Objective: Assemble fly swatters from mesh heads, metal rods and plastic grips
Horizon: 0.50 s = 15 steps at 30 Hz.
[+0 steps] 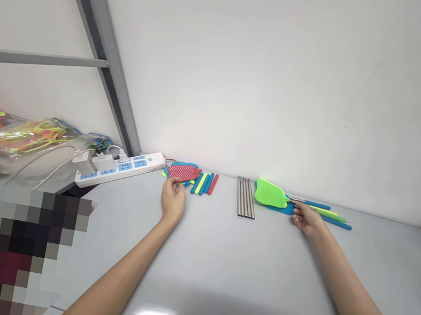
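Observation:
My left hand (173, 198) is closed at the near edge of a red perforated fly swatter head (183, 172), its fingers pinched on it. Blue and yellow heads show beneath the red one. My right hand (306, 219) is closed around the shaft of a green fly swatter (270, 194), just behind its head. A blue swatter head (286, 209) lies partly hidden under the green one. Blue, yellow and green handles (332, 217) stretch out to the right of this hand. Between my hands lie several metal tubes (246, 197) and several coloured handle grips (205, 183), set side by side.
A white power strip (125, 168) with plugs and cables lies left of my left hand. Clear plastic bags (29, 144) of coloured pieces sit farther left. A wall (288, 84) runs along the back of the grey table (239, 271). A grey metal post (102, 51) stands behind the power strip.

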Each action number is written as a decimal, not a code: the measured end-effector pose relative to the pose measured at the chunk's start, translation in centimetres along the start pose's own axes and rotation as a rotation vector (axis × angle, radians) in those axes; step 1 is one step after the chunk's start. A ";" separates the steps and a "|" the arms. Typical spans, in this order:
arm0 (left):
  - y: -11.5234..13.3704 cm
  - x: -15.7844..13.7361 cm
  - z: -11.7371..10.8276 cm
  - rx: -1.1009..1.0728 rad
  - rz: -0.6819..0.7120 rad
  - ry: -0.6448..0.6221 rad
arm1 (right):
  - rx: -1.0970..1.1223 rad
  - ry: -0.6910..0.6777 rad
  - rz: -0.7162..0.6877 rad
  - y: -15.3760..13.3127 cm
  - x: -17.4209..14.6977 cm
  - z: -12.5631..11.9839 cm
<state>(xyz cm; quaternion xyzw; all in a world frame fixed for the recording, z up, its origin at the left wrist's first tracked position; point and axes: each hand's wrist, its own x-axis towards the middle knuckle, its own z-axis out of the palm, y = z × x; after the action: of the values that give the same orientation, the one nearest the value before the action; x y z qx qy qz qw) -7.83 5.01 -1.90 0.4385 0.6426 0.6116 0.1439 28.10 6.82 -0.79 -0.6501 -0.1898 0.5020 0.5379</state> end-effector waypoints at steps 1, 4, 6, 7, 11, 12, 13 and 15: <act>0.0 0.0 0.0 -0.002 -0.001 0.001 | -0.001 -0.006 0.005 0.0 0.0 -0.1; 0.0 0.0 0.0 -0.008 -0.005 0.010 | 0.003 -0.032 0.018 0.0 0.1 -0.3; 0.0 0.1 0.1 -0.009 -0.007 0.017 | 0.004 -0.045 0.022 0.0 0.1 -0.5; 0.0 0.1 0.1 -0.008 -0.008 0.021 | 0.004 -0.049 0.020 0.0 0.1 -0.5; 0.0 0.2 0.1 -0.005 -0.009 0.027 | 0.000 -0.067 0.001 -0.1 -0.3 -0.5; 0.0 0.2 0.1 -0.005 -0.009 0.027 | 0.000 -0.075 -0.006 -0.1 -0.4 -0.4; 0.1 0.2 0.1 -0.005 -0.010 0.029 | 0.000 -0.083 -0.015 -0.1 -0.6 -0.4; 0.1 0.2 0.1 -0.003 -0.011 0.034 | -0.003 -0.096 -0.040 0.0 -0.8 -0.2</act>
<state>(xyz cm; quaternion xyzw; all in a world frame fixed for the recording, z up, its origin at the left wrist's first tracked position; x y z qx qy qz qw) -7.89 5.24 -1.77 0.4244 0.6465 0.6189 0.1371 27.95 6.04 -0.42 -0.6221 -0.2293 0.5214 0.5371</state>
